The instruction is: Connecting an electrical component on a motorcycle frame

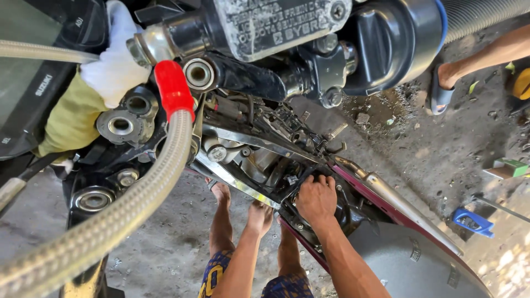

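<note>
Keep your right hand (pixel 316 198) clenched on the black part (pixel 298 179) inside the motorcycle frame (pixel 248 140), left hand (pixel 259 216) bracing below (its fingers' state: cannot tell), pulling steadily.

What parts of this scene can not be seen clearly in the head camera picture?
- Right hand fingertips: tucked into the dark engine frame, so what they grip is hidden.
- Left hand: its fingers go under the frame edge; any held thing cannot be told.
- Braided hose: cut off by the bottom-left edge.
- Another person's foot in a sandal: the rest is cut off by the right edge.
</note>
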